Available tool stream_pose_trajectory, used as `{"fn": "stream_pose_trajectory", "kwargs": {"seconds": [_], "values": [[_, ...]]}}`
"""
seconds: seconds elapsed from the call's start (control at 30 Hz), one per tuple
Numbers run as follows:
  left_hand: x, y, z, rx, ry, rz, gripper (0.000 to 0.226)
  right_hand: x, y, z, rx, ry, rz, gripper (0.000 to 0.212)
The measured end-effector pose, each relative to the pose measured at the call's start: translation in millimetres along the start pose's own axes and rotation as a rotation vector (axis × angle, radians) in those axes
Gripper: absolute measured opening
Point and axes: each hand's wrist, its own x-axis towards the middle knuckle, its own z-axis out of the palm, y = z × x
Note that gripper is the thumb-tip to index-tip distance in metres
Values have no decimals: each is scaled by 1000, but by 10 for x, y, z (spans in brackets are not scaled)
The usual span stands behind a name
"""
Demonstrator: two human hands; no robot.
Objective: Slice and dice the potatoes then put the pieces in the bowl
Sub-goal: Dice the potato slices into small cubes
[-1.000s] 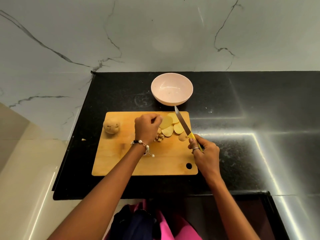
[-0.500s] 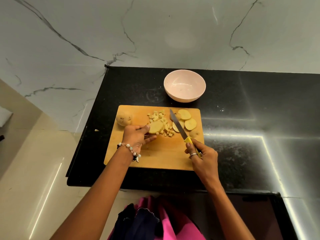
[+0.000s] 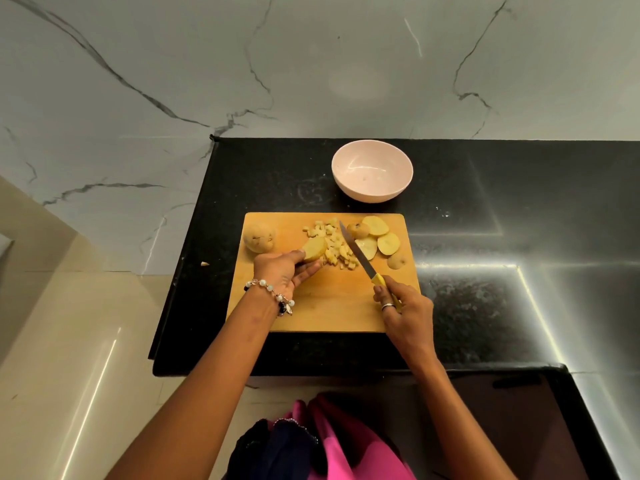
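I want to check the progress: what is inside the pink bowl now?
The pink bowl holds no potato pieces; only a few tiny specks show on its inside. Nothing covers it.

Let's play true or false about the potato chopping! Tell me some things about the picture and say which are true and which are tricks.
1. The bowl is full of potato cubes. False: no pieces are in it; the potato cubes lie on the cutting board.
2. The right hand holds a knife with a yellow handle. True.
3. The left hand holds a potato slice. True.
4. The whole potato sits on the black counter beside the board. False: it rests on the board's far left corner.
5. The knife's blade is cutting the slice in the left hand. False: the blade lies to the right of it, between the cubes and the other slices.
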Motion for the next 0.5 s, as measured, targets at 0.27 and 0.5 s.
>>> {"fn": "stream_pose_trajectory", "kwargs": {"seconds": [0.27, 0.5], "values": [[69, -183, -367, 367, 208, 231, 11, -80, -130, -8, 5, -5, 39, 23], [101, -105, -471, 1196, 53, 678, 23, -259, -292, 185, 63, -120, 36, 28]]}}
